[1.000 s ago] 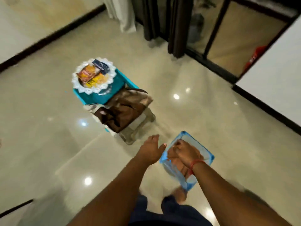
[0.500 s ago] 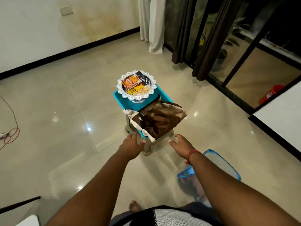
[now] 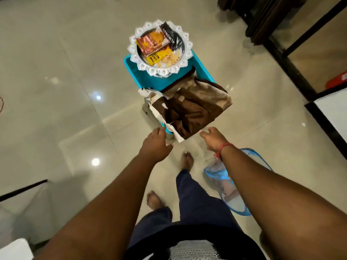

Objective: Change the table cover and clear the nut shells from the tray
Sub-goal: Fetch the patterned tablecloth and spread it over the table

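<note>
A small teal table (image 3: 150,79) stands on the tiled floor ahead of me. A silver scalloped tray (image 3: 159,71) with snack packets and nuts sits on its far half. A crumpled brown and cream cover (image 3: 189,109) lies bunched on the near half and hangs over the edge. My left hand (image 3: 155,145) hovers just short of the table's near corner, fingers loosely curled, holding nothing. My right hand (image 3: 213,138), with a red thread at the wrist, reaches beside the cover's near edge with its fingers apart, not touching it.
A blue-rimmed mesh basket (image 3: 225,184) lies on the floor under my right forearm. My bare feet (image 3: 186,159) stand just before the table. Dark curtains (image 3: 262,17) and a black door frame (image 3: 289,53) run along the right. A white slab (image 3: 332,113) is at the right edge.
I stepped closer to the table and both hands came nearer the cover's near edge. One second ago both hands were at the blue basket, which now lies on the floor.
</note>
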`<state>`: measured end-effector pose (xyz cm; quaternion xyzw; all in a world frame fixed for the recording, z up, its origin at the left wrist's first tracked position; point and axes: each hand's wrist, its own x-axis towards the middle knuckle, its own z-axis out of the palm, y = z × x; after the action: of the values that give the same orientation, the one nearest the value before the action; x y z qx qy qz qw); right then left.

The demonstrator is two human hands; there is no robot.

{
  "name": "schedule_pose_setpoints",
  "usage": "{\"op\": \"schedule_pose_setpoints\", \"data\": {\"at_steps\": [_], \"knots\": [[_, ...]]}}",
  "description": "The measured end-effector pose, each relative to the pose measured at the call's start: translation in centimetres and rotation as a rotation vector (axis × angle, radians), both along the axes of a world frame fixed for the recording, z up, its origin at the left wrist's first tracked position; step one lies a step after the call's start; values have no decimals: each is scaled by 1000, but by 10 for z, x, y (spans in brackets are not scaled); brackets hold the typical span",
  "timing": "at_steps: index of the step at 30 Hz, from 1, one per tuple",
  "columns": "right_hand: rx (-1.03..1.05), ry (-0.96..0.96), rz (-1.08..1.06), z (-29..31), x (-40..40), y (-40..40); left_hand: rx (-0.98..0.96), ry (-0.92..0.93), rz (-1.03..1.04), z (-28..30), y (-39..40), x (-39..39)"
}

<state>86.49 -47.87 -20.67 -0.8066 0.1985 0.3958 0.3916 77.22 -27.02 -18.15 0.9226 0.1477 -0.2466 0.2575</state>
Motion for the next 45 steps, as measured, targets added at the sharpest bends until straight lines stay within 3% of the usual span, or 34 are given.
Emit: {"op": "schedule_pose_setpoints", "data": {"at_steps": [5,11,15,20,28,33,38,43,45], "knots": [[96,94,-278,-37,61,-7,195,-28,-180,-31,-32,48],[287,406,-578,-71,116,-9,330,96,-313,-72,-63,90],[288,491,-595,-79,125,1,351,118,-290,-81,-70,99],[352,424,-627,-67,131,16,293,62,-213,-76,-71,112],[747,321,-855,6,117,44,125,-330,94,-27,-29,109],[916,304,-867,62,75,83,-73,-453,328,13,6,76],[1080,279,-786,118,11,141,-337,-572,717,57,46,16],[1190,286,-568,180,-88,212,-1106,-570,1074,114,99,-96],[1227,323,-406,203,-138,245,-1308,-569,1167,138,124,-161]]}}
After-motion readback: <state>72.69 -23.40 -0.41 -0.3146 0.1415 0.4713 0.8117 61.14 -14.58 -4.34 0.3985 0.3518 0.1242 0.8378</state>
